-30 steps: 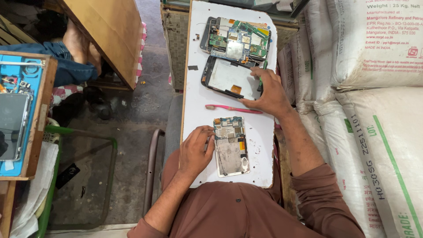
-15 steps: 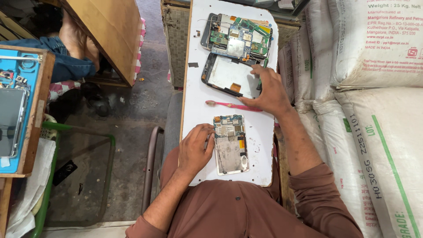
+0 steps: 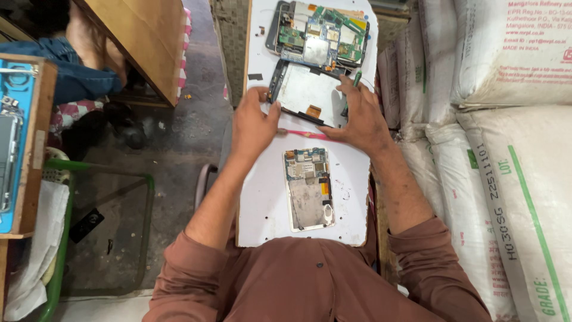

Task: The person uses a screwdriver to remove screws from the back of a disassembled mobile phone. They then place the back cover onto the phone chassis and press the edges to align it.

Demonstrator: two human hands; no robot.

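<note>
Both hands rest on a dark-framed tablet screen panel lying on a white board. My left hand grips its left edge. My right hand lies on its right edge and also holds a thin green-handled tool. A pink toothbrush lies just below the panel, between my hands. Nearer to me lies an opened phone with its circuit board showing, untouched. Beyond the panel lies an opened tablet body with green circuit boards.
Stacked white sacks fill the right side. A wooden tabletop and another person's leg in jeans are at upper left. A wooden tray with blue lining sits at far left, above a green metal frame on the floor.
My left hand has left the opened phone and moved up to the screen panel's left edge. The right hand stays on the panel's right side.
</note>
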